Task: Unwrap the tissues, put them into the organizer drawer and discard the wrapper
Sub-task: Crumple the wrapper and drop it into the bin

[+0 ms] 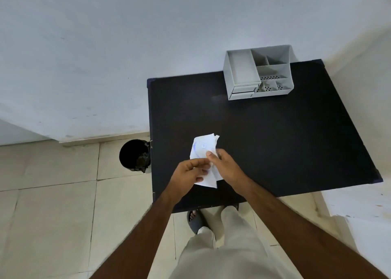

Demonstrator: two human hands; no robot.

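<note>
We pinch the tissue pack (203, 151) in both grips, left hand (189, 174) and right hand (225, 163), above the desk (275, 141) near its 7 o'clock side. Organizer (259, 74) at 1 o'clock; bin (135, 155) at 9.

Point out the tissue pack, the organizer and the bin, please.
tissue pack (202, 146): head view, printed upper face.
organizer (243, 67): head view, floor of large left tray.
bin (131, 155): head view, dark inside.
</note>
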